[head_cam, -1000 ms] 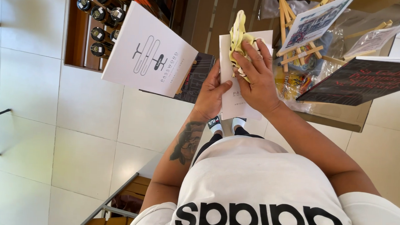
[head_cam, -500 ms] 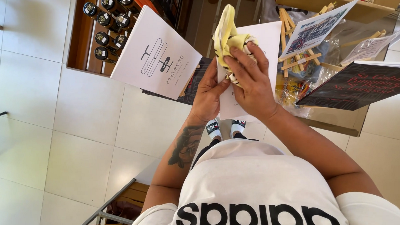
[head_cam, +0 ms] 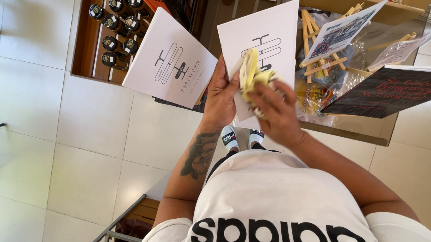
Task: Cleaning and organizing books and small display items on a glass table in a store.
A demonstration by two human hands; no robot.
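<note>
My left hand (head_cam: pixel 221 94) grips a white booklet (head_cam: pixel 272 31) by its lower left edge and holds it upright in front of me. The cover carries a black line symbol. My right hand (head_cam: pixel 279 114) is closed on a crumpled yellow cloth (head_cam: pixel 250 74) and presses it against the lower middle of that cover. Part of the cover is hidden by the cloth and my fingers.
A second white booklet (head_cam: pixel 172 61) leans on a wooden shelf at the left, beside rows of dark bottles (head_cam: pixel 115 24). To the right are small wooden easels (head_cam: pixel 320 48), a picture card (head_cam: pixel 343 30) and a dark book (head_cam: pixel 391 92). My feet stand on pale tiled floor (head_cam: pixel 79 139).
The yellow cloth and my right hand have slid down from the top of the booklet's cover to its lower middle, uncovering the symbol. My left hand keeps its grip.
</note>
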